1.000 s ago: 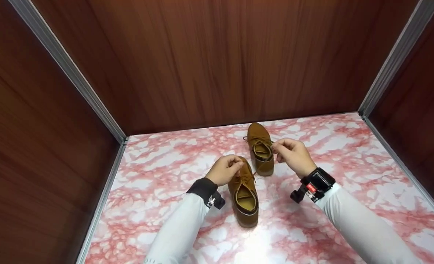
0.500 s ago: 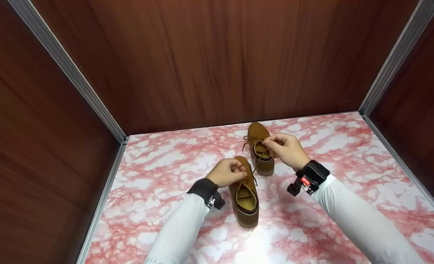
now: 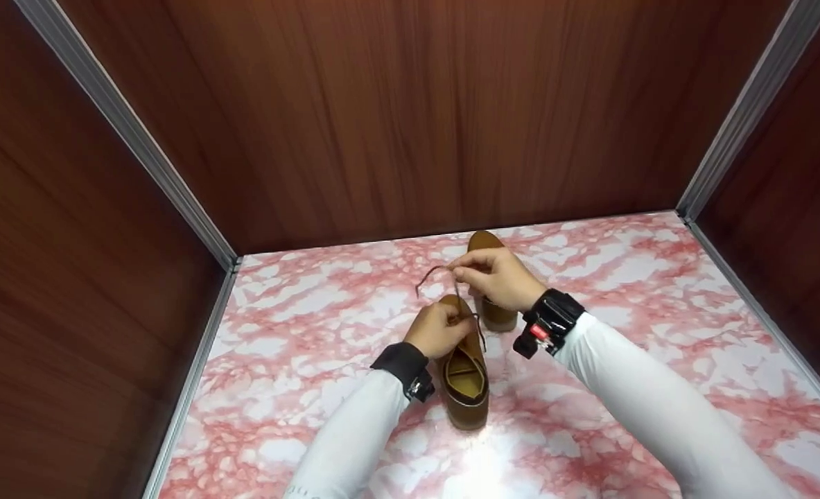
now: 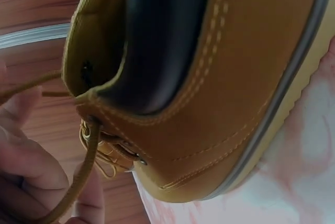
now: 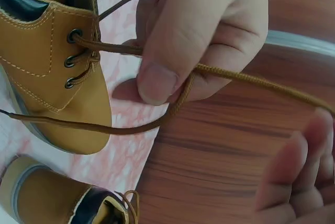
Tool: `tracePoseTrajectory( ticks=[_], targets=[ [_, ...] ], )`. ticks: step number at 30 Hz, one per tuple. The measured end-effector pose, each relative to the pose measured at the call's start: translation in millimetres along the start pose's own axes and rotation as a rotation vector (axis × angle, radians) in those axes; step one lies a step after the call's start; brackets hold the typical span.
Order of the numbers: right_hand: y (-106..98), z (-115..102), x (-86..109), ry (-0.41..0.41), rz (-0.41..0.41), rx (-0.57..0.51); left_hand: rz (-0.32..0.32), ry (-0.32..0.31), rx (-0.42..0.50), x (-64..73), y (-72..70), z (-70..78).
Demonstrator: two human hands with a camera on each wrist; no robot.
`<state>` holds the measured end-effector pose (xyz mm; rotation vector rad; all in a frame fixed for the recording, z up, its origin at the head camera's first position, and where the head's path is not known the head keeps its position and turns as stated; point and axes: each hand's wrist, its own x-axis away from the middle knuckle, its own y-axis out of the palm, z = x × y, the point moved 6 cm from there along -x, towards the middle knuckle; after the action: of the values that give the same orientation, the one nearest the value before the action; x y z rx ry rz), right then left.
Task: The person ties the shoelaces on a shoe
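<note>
Two tan lace-up ankle boots stand upright on the floor, toes away from me. Both hands work over the near boot (image 3: 466,414). My left hand (image 3: 441,331) pinches its brown shoelace (image 5: 261,84) above the tongue, thumb on top in the right wrist view. Higher up, my right hand (image 3: 503,278) pinches a lace end between thumb and fingertips. One stretch runs between the hands, and a free tip droops to the left. Another end hangs on the boot's right side. In the left wrist view the boot's dark padded collar (image 4: 162,41) fills the middle.
Ahead and to the right stands the far boot (image 3: 484,240), partly covered by my right hand. The red-and-white marbled floor (image 3: 299,333) meets a wood-grain wall (image 3: 382,125) at the back. Similar side walls with grey metal strips (image 3: 195,215) flank it.
My right hand has moved left, from beside the far boot to above the near boot, carrying the lace end across. My left hand keeps its pinch and has shifted slightly right.
</note>
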<state>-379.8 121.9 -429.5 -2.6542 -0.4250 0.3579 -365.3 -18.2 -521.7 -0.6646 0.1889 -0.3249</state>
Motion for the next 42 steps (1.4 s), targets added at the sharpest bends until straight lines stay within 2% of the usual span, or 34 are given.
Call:
tracePoseTrajectory(
  ticks=[3,7,10,14,18,27,35,42],
  targets=[
    [2,6,0.8,0.018,-0.035,0.005,-0.008,0.000,0.055,1.8,-2.0,-4.6],
    [-7,29,7.6,0.082,-0.005,0.006,-0.043,0.013,0.151,2.1,-2.6,-7.3],
    [-12,49,13.6,0.130,0.003,0.008,-0.066,-0.016,0.231,2.7,-3.3,-11.6],
    [-14,68,19.9,0.130,-0.011,0.051,-0.067,-0.058,0.330,1.9,-4.9,-15.8],
    [-11,81,24.4,0.110,-0.026,0.114,-0.059,-0.077,0.387,1.0,-6.0,-16.6],
    [14,96,30.6,0.068,-0.096,0.218,-0.059,-0.076,0.406,-0.7,-5.0,-15.8],
    [32,104,30.8,0.078,-0.142,0.193,-0.063,-0.072,0.403,-0.3,-5.1,-12.9],
    [41,107,30.4,0.060,-0.113,0.177,-0.071,-0.074,0.396,0.7,-5.4,-11.2]
  ],
)
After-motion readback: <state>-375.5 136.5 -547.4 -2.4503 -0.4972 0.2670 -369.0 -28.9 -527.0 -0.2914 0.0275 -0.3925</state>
